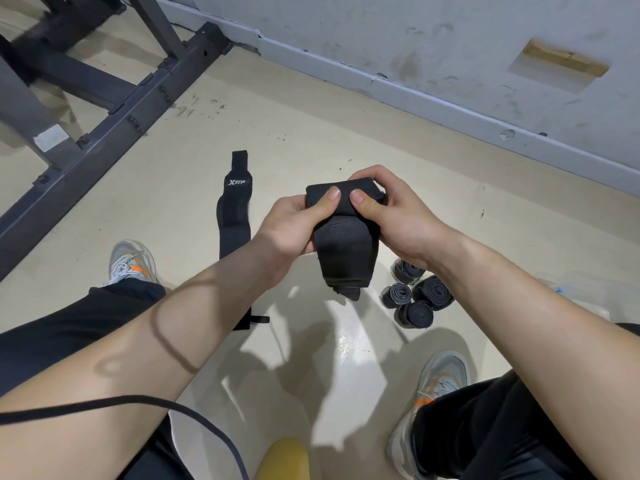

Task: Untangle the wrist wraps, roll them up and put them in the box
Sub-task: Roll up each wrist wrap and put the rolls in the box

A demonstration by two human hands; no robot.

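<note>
Black held wrist wrap: partly rolled at its upper end, kept above the floor between both hands; the loose tail hangs down from the roll, narrow end lowest.
Left hand: fingers curled under the roll, thumb pressed flat on top of it.
Right hand: fingers curled over the far side of the roll, thumb pressed on top just beside the left thumb.
Flat wrist wrap: black, unrolled, lying on the floor to the left of the hands; white logo near its far end, near end passing behind the left forearm.
Rolled wraps: four dark rolls clustered on the floor under the right wrist, touching one another, spiral ends showing.
Metal frame: dark grey, bolted, standing on the floor at far left.
Wall: grey, scuffed, rectangular cut-out at upper right.
Trainers: grey with orange marks, one on each side, below black trouser legs.
Cable: black, crossing the left forearm.
</note>
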